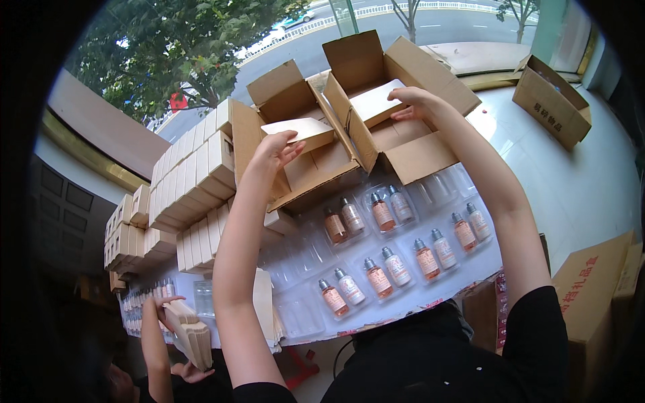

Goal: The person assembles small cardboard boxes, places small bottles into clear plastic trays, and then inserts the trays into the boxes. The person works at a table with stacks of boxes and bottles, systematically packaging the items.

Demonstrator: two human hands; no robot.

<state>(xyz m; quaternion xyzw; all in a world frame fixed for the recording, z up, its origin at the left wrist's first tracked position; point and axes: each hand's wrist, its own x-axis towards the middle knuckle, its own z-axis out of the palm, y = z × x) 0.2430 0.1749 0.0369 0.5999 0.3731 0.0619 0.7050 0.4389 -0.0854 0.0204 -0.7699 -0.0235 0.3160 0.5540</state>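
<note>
The left hand pinched the end of a cream box at the mouth of a brown carton. The right hand gripped the end of a white box in the next-door carton. Both boxes looked long and smooth, with straight edges and pale, plain tops.

Black characters on box, red on carton
</note>
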